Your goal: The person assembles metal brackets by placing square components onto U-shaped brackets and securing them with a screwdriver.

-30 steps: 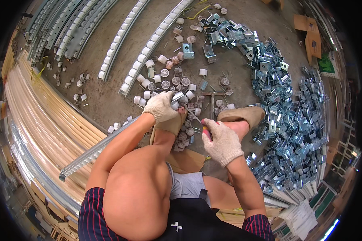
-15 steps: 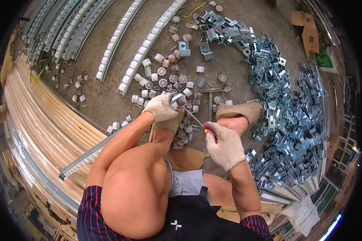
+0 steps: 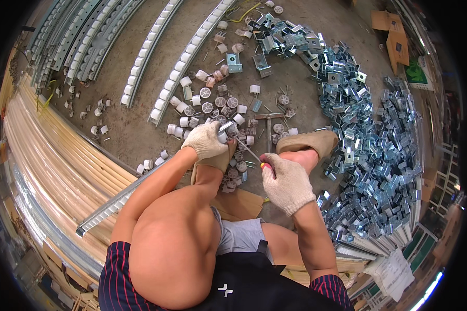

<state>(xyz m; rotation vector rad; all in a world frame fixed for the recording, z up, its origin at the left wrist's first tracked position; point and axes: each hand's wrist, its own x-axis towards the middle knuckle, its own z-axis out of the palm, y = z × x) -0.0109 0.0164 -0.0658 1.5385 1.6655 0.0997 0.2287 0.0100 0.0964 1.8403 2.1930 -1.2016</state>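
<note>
My left hand [image 3: 205, 140], in a white knit glove, grips the end of a metal roller track [image 3: 109, 208] that passes beneath my left forearm toward the lower left. My gloved right hand [image 3: 287, 184] is closed around a screwdriver [image 3: 250, 150], whose handle shows a little red and yellow. The thin shaft slants up to the left, its tip at the track end by my left fingers. Exactly what the tip touches is too small to tell. Loose white rollers [image 3: 205, 93] lie around the held end, some of them dirty.
A hammer [image 3: 269, 129] lies beyond my right hand, near my sandalled right foot [image 3: 308, 142]. Bent metal brackets [image 3: 353, 119] form a large heap on the right. More roller tracks [image 3: 163, 88] lie at the far left. Wrapped long pipes [image 3: 62, 155] run along the left side.
The whole view has shifted slightly. Both hands keep their grips, and the screwdriver stays at the track end with almost the same slant.
</note>
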